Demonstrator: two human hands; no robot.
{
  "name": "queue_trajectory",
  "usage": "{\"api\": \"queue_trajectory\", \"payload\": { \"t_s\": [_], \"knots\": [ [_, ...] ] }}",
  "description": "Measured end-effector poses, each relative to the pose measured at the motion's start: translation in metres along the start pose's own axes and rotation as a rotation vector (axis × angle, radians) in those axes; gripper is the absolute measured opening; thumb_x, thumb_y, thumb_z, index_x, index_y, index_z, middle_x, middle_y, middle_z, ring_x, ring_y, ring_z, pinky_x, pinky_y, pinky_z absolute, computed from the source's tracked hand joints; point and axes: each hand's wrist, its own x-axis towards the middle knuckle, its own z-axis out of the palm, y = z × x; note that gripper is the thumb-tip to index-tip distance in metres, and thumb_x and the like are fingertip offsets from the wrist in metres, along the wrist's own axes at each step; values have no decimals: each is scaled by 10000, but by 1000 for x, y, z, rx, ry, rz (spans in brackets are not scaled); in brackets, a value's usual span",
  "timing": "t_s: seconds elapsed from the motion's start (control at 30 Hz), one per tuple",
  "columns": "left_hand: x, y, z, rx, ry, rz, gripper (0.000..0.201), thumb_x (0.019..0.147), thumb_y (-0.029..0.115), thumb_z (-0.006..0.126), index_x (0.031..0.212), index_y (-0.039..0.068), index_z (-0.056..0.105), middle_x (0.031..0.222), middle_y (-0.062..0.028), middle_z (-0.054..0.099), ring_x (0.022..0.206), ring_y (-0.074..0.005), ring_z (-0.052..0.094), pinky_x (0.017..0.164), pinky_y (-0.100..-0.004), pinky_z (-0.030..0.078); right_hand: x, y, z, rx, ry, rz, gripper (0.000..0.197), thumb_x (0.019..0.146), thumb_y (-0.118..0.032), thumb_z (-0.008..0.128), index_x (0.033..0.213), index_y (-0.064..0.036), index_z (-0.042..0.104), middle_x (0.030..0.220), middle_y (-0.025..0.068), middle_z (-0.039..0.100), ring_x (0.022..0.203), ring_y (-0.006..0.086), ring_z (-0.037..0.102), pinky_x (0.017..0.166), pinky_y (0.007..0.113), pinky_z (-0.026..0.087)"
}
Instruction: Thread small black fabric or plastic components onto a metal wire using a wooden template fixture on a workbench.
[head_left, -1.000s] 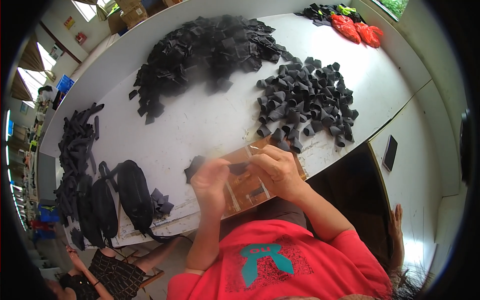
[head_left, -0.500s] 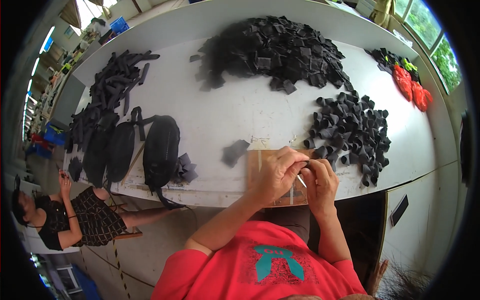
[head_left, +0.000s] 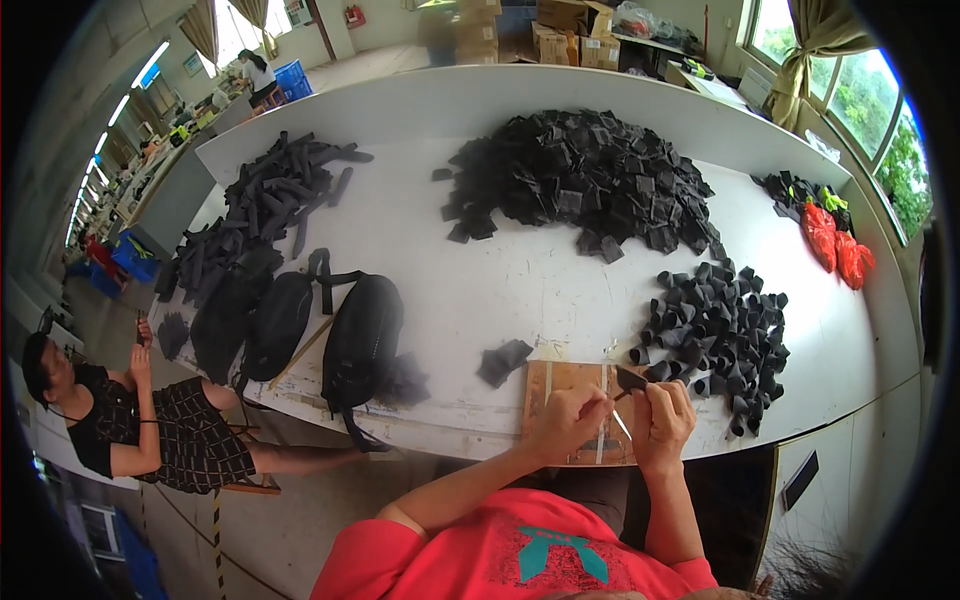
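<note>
Above the brown board at the table's near edge, both my hands are raised close together. My right hand pinches a small black fabric piece, which sticks up at its fingertips. A thin pale metal sliver points down beside that hand; its kind and what holds it cannot be made out. My left hand, just left of the fabric, has thumb and fingers pressed together; whatever is between them is too small to name. A few flat black fabric pieces lie left of the board.
Curled black pieces are heaped to the right, and a large pile of flat black squares lies behind. Black bags and dark strips fill the left side. Red plastic bags rest far right. Another person sits at left.
The view has tilted, so the table sits lower in the picture. My hands have drawn slightly apart, and the black piece now shows upright at my right fingertips.
</note>
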Motion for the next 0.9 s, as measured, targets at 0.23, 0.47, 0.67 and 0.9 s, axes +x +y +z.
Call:
{"api": "queue_trajectory", "payload": {
  "t_s": [0.23, 0.47, 0.67, 0.9],
  "knots": [
    [-48, -58, -49, -207, -38, -628, 146, 822, 172, 579, 779, 33, 568, 602, -15, 565, 474, -61, 497, 422, -193, 400, 20, 27, -14, -45, 145, 105, 84, 690, 56, 573, 700, 1, 510, 600, 98, 457, 514, 243, 446, 464, 320, 346],
    [-58, -85, -81, -13, 200, -545, 68, 798, 104, 568, 809, 38, 556, 639, -4, 559, 494, -60, 499, 431, -173, 387, -79, 80, 20, -311, -205, 562, 207, 778, -150, 562, 951, -39, 540, 724, 120, 542, 667, 315, 536, 577, 389, 433],
    [10, -109, -90, 116, 409, -309, 86, 773, 39, 548, 851, 7, 537, 679, -34, 562, 514, -88, 498, 474, -202, 409, -180, 11, 23, 338, -223, 965, 108, 780, -77, 597, 781, 28, 620, 571, 5, 529, 541, 29, 445, 466, 207, 355],
    [44, -139, -99, 1032, 424, -268, 197, 665, 163, 662, 775, 18, 587, 770, -143, 553, 752, -308, 542, 699, -371, 444, -180, 15, 15, 422, -359, 1092, 145, 799, -109, 582, 782, 29, 625, 563, 10, 545, 522, 43, 475, 456, 213, 374]
  ]
}}
